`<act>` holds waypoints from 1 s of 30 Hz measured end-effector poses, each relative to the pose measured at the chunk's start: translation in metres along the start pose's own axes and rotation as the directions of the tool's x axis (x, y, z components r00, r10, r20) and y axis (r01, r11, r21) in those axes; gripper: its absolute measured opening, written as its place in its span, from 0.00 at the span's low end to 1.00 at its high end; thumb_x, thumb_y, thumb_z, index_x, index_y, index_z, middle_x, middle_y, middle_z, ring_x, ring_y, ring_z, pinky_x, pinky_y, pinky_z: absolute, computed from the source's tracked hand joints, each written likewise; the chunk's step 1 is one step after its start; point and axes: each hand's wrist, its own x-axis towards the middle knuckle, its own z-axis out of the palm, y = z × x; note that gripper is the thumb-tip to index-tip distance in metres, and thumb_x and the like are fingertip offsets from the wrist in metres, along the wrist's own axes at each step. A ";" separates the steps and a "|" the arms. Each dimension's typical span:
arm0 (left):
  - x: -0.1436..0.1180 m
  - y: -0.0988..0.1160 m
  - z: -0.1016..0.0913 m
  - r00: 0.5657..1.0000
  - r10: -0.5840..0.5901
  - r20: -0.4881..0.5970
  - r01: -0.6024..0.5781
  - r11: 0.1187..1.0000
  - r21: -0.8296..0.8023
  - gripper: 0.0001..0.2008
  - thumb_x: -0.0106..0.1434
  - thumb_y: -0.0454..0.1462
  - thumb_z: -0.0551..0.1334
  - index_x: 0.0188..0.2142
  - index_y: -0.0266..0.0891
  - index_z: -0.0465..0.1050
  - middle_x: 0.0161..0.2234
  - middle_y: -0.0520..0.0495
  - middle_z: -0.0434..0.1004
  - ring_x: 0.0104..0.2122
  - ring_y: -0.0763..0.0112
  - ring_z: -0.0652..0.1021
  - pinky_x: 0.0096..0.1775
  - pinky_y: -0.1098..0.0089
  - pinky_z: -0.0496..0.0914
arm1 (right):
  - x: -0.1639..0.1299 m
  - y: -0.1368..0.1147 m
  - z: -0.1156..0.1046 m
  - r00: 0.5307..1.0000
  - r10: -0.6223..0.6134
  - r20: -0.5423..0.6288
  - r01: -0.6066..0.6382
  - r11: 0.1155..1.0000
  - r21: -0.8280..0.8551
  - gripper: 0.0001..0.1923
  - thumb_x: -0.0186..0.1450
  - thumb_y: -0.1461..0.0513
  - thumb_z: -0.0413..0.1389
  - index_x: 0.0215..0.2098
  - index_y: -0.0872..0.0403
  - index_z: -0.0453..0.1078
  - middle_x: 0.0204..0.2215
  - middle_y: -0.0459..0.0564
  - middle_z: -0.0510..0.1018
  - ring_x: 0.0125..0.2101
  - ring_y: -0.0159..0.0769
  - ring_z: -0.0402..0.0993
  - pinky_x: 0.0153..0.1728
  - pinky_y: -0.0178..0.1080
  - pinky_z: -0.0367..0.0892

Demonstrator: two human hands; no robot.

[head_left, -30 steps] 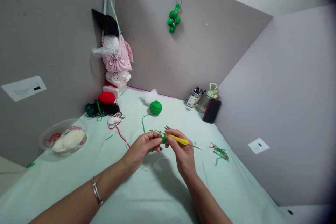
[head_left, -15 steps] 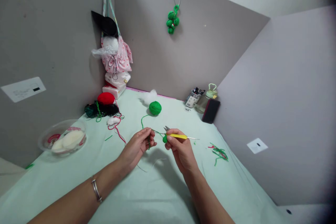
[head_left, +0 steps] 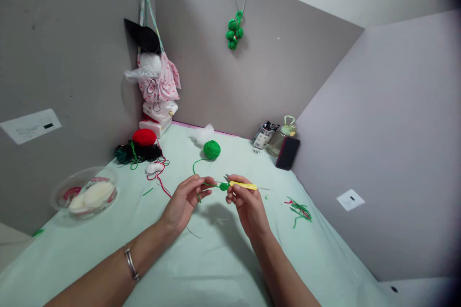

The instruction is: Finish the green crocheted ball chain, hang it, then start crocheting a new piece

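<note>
My right hand (head_left: pixel 246 204) grips a crochet hook with a yellow handle (head_left: pixel 243 185), and a small green crocheted piece (head_left: pixel 224 186) sits at its fingertips. My left hand (head_left: pixel 186 198) pinches the green yarn strand (head_left: pixel 212 184) just left of that piece and holds it taut. The strand runs back to a green yarn ball (head_left: pixel 212 149) farther away on the pale green table (head_left: pixel 201 264). Small scissors (head_left: pixel 227 178) lie just behind the hands.
Red and dark yarn (head_left: pixel 141 145) lie at the back left, and a clear bowl (head_left: pixel 85 194) stands at the left edge. A jar (head_left: pixel 262 136), a bottle (head_left: pixel 283 137) and a dark phone (head_left: pixel 287 152) stand at the back right. Yarn scraps (head_left: pixel 298 209) lie to the right. Green crocheted balls (head_left: pixel 233 32) hang on the wall.
My hands have drawn apart a little. The left hand pulled the green strand to the left while the right kept the hook and green piece.
</note>
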 end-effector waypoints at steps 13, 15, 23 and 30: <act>-0.005 -0.011 0.003 0.963 -0.218 0.160 0.198 0.972 0.129 0.13 0.59 0.43 0.70 0.34 0.37 0.74 0.25 0.53 0.68 0.27 0.71 0.74 0.34 0.67 0.73 | -0.006 0.008 0.001 0.990 -0.113 0.087 0.125 0.981 -0.146 0.12 0.60 0.56 0.67 0.40 0.53 0.80 0.24 0.44 0.76 0.26 0.32 0.70 0.31 0.37 0.67; -0.006 -0.011 0.004 0.965 -0.213 0.152 0.189 0.969 0.160 0.13 0.60 0.45 0.69 0.34 0.37 0.74 0.27 0.51 0.70 0.29 0.69 0.74 0.36 0.66 0.73 | -0.006 0.010 0.000 0.987 -0.139 0.082 0.153 0.968 -0.199 0.11 0.60 0.57 0.68 0.40 0.52 0.80 0.24 0.43 0.76 0.26 0.31 0.70 0.32 0.37 0.67; -0.008 -0.010 0.004 0.993 0.113 -0.016 -0.098 0.913 0.397 0.09 0.59 0.40 0.70 0.34 0.41 0.73 0.41 0.48 0.76 0.49 0.61 0.73 0.55 0.64 0.62 | -0.010 0.006 0.008 0.970 -0.243 -0.002 0.227 0.908 -0.354 0.10 0.60 0.56 0.67 0.37 0.53 0.78 0.25 0.44 0.76 0.25 0.31 0.69 0.29 0.36 0.67; -0.018 -0.017 0.004 0.906 0.405 0.120 -0.354 0.573 0.739 0.11 0.59 0.37 0.70 0.39 0.44 0.70 0.44 0.47 0.75 0.51 0.58 0.74 0.55 0.62 0.63 | -0.009 0.015 0.005 0.946 -0.321 0.049 0.306 0.831 -0.465 0.05 0.63 0.58 0.65 0.34 0.51 0.78 0.29 0.45 0.78 0.28 0.31 0.71 0.31 0.35 0.69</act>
